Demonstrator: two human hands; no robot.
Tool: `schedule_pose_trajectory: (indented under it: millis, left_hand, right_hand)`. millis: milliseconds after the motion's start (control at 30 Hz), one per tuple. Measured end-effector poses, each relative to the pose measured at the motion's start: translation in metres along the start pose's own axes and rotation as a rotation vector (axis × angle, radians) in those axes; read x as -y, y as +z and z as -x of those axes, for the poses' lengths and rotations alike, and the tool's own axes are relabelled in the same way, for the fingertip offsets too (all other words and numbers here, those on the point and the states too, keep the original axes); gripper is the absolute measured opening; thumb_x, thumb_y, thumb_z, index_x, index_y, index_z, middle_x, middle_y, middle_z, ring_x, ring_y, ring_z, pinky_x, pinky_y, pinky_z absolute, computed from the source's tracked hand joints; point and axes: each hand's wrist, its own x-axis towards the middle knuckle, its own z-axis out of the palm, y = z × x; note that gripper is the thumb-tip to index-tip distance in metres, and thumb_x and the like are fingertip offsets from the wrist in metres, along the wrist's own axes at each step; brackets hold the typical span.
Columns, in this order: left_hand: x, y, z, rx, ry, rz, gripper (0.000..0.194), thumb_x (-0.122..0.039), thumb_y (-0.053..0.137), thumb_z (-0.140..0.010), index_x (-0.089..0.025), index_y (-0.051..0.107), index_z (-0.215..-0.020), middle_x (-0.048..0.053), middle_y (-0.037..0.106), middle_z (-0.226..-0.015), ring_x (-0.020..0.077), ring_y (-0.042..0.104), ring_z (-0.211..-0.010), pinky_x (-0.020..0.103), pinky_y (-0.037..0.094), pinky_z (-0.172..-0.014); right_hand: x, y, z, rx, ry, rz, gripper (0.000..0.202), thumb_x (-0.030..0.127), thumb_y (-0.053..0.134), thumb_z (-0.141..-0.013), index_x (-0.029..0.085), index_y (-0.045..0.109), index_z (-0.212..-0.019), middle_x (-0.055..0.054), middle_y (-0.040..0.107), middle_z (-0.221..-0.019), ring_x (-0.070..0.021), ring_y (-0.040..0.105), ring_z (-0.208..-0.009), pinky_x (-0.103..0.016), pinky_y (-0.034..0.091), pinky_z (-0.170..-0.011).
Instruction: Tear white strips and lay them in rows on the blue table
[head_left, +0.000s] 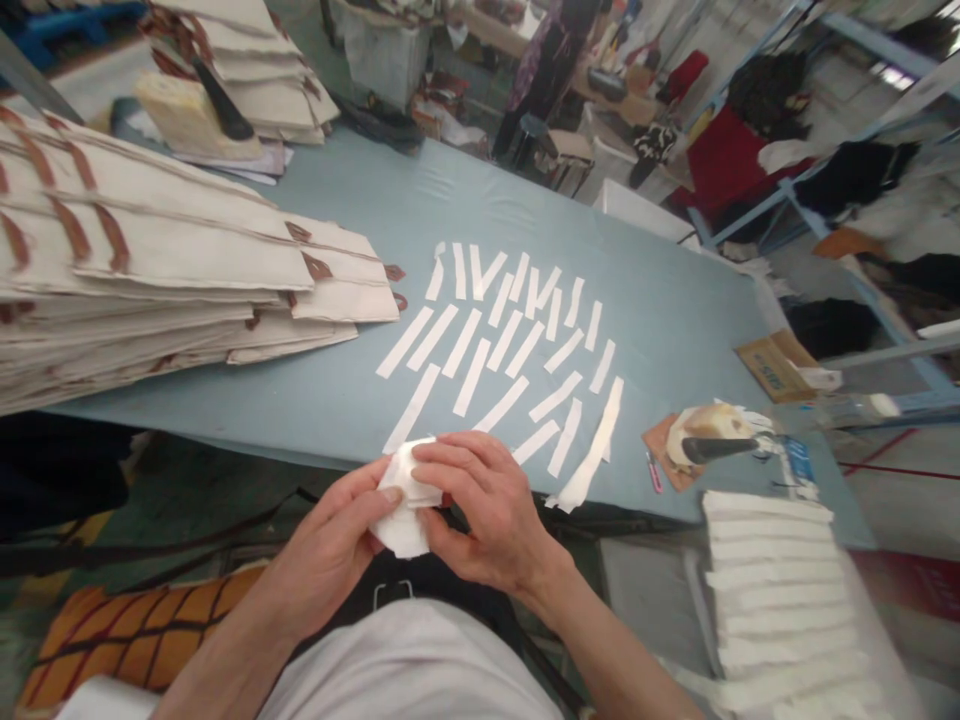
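Observation:
Both hands meet over a crumpled white piece of cloth or paper [405, 525] at the near edge of the table. My left hand [341, 520] pinches its left side, thumb on top. My right hand [487, 505] has its fingers curled over the upper right part of the same piece. Just beyond the hands, several short white strips [472, 377] lie in loose rows on the blue-green tabletop [360, 390]. A longer, crumpled white strip [600, 445] lies to the right of them. The underside of the held piece is hidden.
Stacked cream fabric pieces with brown loops [187, 240] fill the table's left side. At right are a dark-handled tool on a pale block [712, 445], a red cutter [655, 472], a cardboard box [776, 365] and folded white cloths [780, 590]. A person [547, 70] stands beyond the table.

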Motion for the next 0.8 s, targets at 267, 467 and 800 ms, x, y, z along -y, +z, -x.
schedule_pose_trajectory:
  millis: [267, 467, 800]
  left_hand:
    - [0.002, 0.000, -0.005, 0.029, 0.025, -0.061, 0.044, -0.038, 0.089, -0.073, -0.014, 0.080, -0.109, 0.006, 0.073, -0.087, 0.0134, 0.053, -0.069, 0.021, 0.049, -0.062]
    - [0.008, 0.000, -0.014, 0.025, 0.036, -0.134, 0.048, -0.043, 0.089, -0.075, -0.012, 0.078, -0.110, 0.004, 0.068, -0.083, 0.0120, 0.049, -0.068, 0.019, 0.044, -0.060]
    - [0.018, -0.008, -0.024, 0.026, 0.063, -0.454, 0.045, -0.043, 0.072, -0.090, -0.017, 0.071, -0.127, 0.002, 0.074, -0.088, 0.0174, 0.059, -0.076, 0.023, 0.047, -0.069]
  right_hand:
    - [-0.007, 0.011, 0.001, -0.005, 0.031, -0.012, 0.035, 0.011, 0.060, -0.088, 0.025, 0.062, -0.121, -0.009, 0.077, -0.118, -0.0241, 0.069, -0.111, -0.045, 0.051, -0.103]
    - [-0.011, 0.013, 0.004, -0.034, 0.093, -0.010, 0.030, 0.013, 0.059, -0.092, 0.026, 0.060, -0.119, -0.006, 0.078, -0.118, -0.0223, 0.070, -0.112, -0.046, 0.047, -0.108]
    - [-0.018, 0.020, 0.009, -0.146, 0.524, -0.407, 0.009, 0.025, 0.061, -0.097, 0.024, 0.068, -0.091, -0.005, 0.079, -0.099, -0.0200, 0.073, -0.087, -0.037, 0.057, -0.083]
